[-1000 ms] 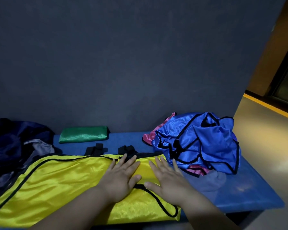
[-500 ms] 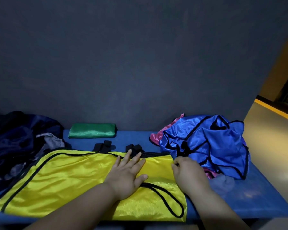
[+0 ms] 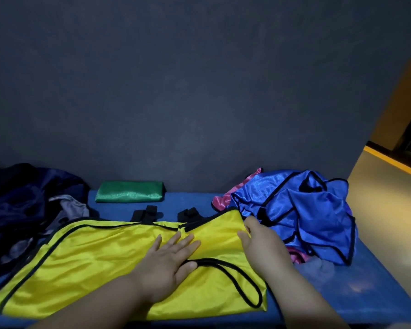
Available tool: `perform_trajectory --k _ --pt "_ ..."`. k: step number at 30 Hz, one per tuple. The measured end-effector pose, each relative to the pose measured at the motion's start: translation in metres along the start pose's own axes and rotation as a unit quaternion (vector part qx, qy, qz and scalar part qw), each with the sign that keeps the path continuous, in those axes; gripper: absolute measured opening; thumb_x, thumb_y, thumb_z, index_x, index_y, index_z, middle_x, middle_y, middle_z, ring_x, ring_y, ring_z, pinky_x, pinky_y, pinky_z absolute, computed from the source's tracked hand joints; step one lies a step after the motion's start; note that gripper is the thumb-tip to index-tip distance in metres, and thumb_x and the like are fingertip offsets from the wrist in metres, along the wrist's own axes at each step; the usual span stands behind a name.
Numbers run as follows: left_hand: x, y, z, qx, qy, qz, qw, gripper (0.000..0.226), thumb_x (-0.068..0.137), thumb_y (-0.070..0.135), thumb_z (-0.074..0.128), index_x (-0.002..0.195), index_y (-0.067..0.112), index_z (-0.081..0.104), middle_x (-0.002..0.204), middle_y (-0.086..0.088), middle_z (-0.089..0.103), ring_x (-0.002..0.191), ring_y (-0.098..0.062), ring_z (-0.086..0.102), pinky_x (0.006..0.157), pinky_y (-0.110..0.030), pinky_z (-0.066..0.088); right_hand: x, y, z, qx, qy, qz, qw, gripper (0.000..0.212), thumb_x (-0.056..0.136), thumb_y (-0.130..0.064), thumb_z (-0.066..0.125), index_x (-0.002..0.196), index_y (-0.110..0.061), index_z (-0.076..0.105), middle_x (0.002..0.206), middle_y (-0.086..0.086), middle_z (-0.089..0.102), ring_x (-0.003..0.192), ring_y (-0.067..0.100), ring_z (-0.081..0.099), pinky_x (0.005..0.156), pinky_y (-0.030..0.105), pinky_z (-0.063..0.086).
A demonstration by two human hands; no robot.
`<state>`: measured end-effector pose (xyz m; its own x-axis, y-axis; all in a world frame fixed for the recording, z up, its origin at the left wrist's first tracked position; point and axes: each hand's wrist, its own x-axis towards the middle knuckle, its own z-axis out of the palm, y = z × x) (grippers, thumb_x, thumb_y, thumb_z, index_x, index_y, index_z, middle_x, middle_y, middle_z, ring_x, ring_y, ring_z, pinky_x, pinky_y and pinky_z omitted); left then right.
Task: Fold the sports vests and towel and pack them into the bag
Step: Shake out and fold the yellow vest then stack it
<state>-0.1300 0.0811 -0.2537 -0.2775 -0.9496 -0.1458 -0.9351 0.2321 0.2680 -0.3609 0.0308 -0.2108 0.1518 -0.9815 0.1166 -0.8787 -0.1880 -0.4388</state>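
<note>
A yellow sports vest (image 3: 93, 264) with black trim lies spread across the blue bench (image 3: 356, 288). My left hand (image 3: 169, 260) presses flat on it near its middle, fingers straight. At the vest's right edge my right hand (image 3: 259, 243) grips the fabric and lifts that edge a little. A crumpled blue vest (image 3: 301, 210) lies in a heap to the right, with a pink vest (image 3: 220, 200) showing beneath it. A folded green vest (image 3: 129, 192) rests at the back by the wall. The dark blue bag (image 3: 17, 198) sits at the left.
A dark wall rises straight behind the bench. Grey cloth (image 3: 74, 207) hangs out of the bag, and another grey piece (image 3: 318, 269) lies under the blue heap. Black straps (image 3: 147, 213) lie behind the yellow vest. The floor (image 3: 389, 210) opens at the right.
My right hand went from lying flat on the yellow vest to gripping its right edge, which now rises slightly. My left hand stays pressed on the vest.
</note>
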Motion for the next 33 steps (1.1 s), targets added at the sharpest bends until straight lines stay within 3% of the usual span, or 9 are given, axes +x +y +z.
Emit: perform_trajectory --k 5,9,13,17,20,25,27,30,33 --pt "0.023 0.023 0.006 0.009 -0.011 0.023 1.000 0.087 0.071 0.076 -0.006 0.152 0.044 -0.001 0.159 0.020 -0.010 0.145 -0.006 -0.020 0.115 -0.040 -0.019 0.001 0.017 -0.023 0.028 0.020 0.026 0.999 0.020 0.099 -0.038 0.047 0.090 -0.020 0.042 0.070 -0.002 0.053 0.060 0.014 0.048 0.051 0.033 0.032" --pt "0.036 0.038 0.008 0.041 -0.026 0.018 0.999 0.064 0.095 0.065 0.013 0.153 0.040 -0.001 0.160 0.016 -0.009 0.146 -0.010 -0.020 0.117 -0.047 -0.017 0.007 0.038 -0.031 0.069 -0.041 0.093 0.992 0.028 0.092 -0.044 0.060 0.094 -0.018 0.050 0.075 -0.004 0.054 0.065 0.010 0.050 0.052 0.024 0.035" --pt "0.038 0.038 0.007 0.044 -0.038 0.019 0.998 0.063 0.098 0.062 0.016 0.153 0.039 -0.002 0.161 0.015 -0.010 0.147 -0.012 -0.020 0.117 -0.049 -0.016 0.007 0.038 -0.035 0.291 -0.131 0.154 0.935 0.028 0.083 -0.031 0.075 0.101 -0.012 0.066 0.088 0.002 0.074 0.076 0.016 0.071 0.058 0.022 0.050" --pt "0.039 0.038 0.005 0.034 -0.047 0.027 0.998 0.063 0.098 0.062 0.017 0.153 0.039 -0.003 0.161 0.014 -0.009 0.147 -0.012 -0.019 0.116 -0.051 -0.017 0.008 0.028 -0.041 0.453 -0.166 0.138 0.865 0.029 0.085 -0.015 0.069 0.111 -0.004 0.064 0.094 0.013 0.075 0.083 0.027 0.073 0.067 0.033 0.056" --pt "0.041 0.039 0.003 0.034 -0.052 0.027 0.998 0.065 0.097 0.063 0.017 0.153 0.038 -0.003 0.161 0.015 -0.008 0.147 -0.012 -0.019 0.114 -0.056 -0.018 0.009 0.019 -0.043 0.498 -0.206 0.109 0.836 0.041 0.078 -0.015 0.073 0.116 -0.006 0.060 0.101 0.018 0.073 0.089 0.031 0.072 0.068 0.034 0.058" --pt "0.042 0.038 0.002 0.021 -0.047 0.028 0.998 0.062 0.098 0.063 0.016 0.154 0.039 0.001 0.161 0.016 -0.006 0.147 -0.012 -0.018 0.113 -0.056 -0.020 0.012 0.016 -0.045 0.476 -0.250 0.085 0.839 0.063 0.064 -0.027 0.079 0.122 -0.012 0.059 0.108 0.016 0.072 0.099 0.033 0.070 0.080 0.040 0.057" --pt "0.042 0.037 0.001 -0.008 -0.034 0.029 0.999 0.059 0.099 0.060 0.016 0.154 0.039 0.005 0.162 0.016 -0.002 0.147 -0.010 -0.016 0.114 -0.054 -0.020 0.014 0.014 -0.046 0.483 -0.251 0.080 0.835 0.066 0.064 -0.031 0.084 0.122 -0.009 0.060 0.109 0.018 0.071 0.100 0.035 0.069 0.083 0.042 0.057" --pt "0.041 0.033 -0.004 -0.141 0.003 0.014 0.990 0.053 0.102 0.054 0.017 0.152 0.039 0.019 0.160 0.016 0.014 0.148 -0.008 -0.007 0.117 -0.047 -0.016 0.015 0.007 -0.047 0.519 -0.239 0.076 0.817 0.047 0.079 -0.018 0.074 0.121 -0.003 0.060 0.108 0.023 0.070 0.095 0.037 0.069 0.078 0.041 0.060" --pt "0.039 0.029 -0.016 -0.274 0.083 -0.036 0.957 0.041 0.102 0.049 0.032 0.139 0.037 0.046 0.148 0.013 0.043 0.145 -0.010 0.022 0.120 -0.044 0.006 0.016 -0.006 -0.048 0.557 -0.242 0.063 0.792 0.049 0.074 -0.019 0.080 0.116 0.001 0.064 0.107 0.027 0.069 0.089 0.037 0.070 0.069 0.039 0.061"
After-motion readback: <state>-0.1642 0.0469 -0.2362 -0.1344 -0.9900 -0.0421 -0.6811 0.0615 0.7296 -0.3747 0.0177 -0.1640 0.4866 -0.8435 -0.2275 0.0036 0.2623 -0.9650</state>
